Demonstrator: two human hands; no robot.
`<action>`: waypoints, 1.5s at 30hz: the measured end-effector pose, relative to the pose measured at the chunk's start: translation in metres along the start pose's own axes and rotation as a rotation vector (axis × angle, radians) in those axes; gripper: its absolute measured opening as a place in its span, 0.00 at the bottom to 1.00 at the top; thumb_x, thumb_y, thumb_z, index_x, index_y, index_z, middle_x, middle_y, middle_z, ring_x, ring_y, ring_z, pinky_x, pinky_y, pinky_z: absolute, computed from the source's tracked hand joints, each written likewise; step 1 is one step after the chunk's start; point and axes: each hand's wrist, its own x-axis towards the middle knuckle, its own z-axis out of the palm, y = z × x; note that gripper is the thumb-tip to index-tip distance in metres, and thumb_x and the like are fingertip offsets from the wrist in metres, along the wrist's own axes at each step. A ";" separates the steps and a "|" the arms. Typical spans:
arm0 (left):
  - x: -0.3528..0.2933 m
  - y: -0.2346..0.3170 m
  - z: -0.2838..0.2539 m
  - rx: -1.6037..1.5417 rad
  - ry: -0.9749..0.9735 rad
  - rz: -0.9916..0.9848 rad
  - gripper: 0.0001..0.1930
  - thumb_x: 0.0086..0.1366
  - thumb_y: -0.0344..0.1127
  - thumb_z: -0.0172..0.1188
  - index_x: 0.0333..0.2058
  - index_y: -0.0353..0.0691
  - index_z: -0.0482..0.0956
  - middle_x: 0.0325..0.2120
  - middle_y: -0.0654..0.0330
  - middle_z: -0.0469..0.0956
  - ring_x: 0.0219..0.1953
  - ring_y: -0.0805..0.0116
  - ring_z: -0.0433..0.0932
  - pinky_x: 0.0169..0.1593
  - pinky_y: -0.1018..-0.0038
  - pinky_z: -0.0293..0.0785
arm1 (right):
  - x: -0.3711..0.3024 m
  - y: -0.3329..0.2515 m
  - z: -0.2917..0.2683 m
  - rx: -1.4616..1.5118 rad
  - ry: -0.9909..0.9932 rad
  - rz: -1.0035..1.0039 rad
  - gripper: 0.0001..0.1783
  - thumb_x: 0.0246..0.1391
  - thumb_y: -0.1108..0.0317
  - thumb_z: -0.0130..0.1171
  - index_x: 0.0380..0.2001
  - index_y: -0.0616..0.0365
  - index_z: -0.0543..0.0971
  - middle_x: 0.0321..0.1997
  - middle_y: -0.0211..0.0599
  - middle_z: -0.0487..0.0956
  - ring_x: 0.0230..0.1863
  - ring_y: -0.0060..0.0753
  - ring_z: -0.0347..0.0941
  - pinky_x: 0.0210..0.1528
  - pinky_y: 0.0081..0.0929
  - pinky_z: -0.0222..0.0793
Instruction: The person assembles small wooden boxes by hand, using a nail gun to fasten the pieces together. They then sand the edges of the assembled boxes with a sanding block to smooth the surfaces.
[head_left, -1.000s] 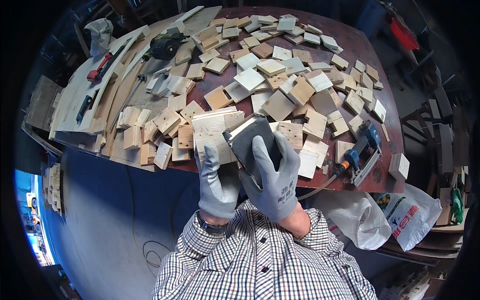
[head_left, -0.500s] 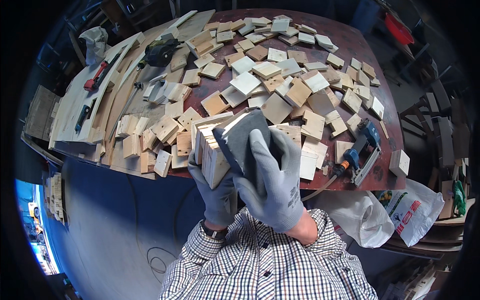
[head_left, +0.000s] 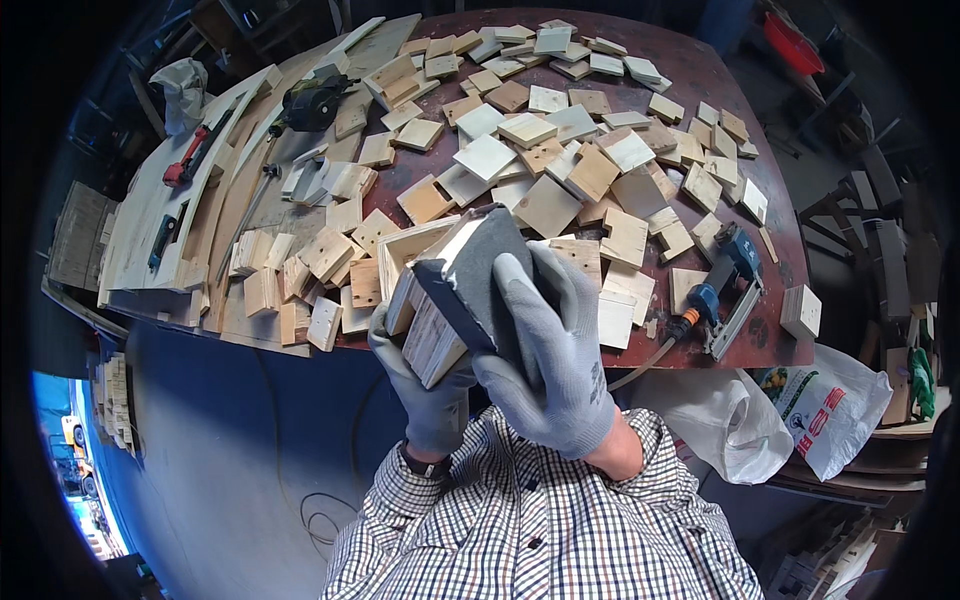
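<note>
My left hand [head_left: 425, 385], in a grey glove, grips a small open wooden box [head_left: 425, 300] from below, lifted off the table and held close to my chest. My right hand [head_left: 545, 350], also grey-gloved, presses a dark sanding block [head_left: 478, 275] flat against the box's upper face. The round brown table [head_left: 700, 85] beyond them is covered with several square plywood pieces [head_left: 548, 205].
A blue and black nail gun [head_left: 722, 290] with an orange hose fitting lies at the table's right edge. At the left lie curved plywood boards [head_left: 170, 215], a red tool and a black power tool [head_left: 312, 100]. White plastic bags [head_left: 790, 415] hang at the lower right.
Both hands have lifted the box and sanding block up from the table edge toward me; the box is now tilted and larger in view.
</note>
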 end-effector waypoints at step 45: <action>0.002 0.015 -0.011 -0.360 -0.126 -0.411 0.35 0.72 0.43 0.66 0.72 0.44 0.61 0.65 0.53 0.72 0.65 0.53 0.74 0.66 0.49 0.75 | -0.025 0.036 0.015 -0.210 0.150 0.015 0.47 0.40 0.65 0.78 0.68 0.52 0.75 0.65 0.62 0.67 0.62 0.61 0.68 0.62 0.52 0.66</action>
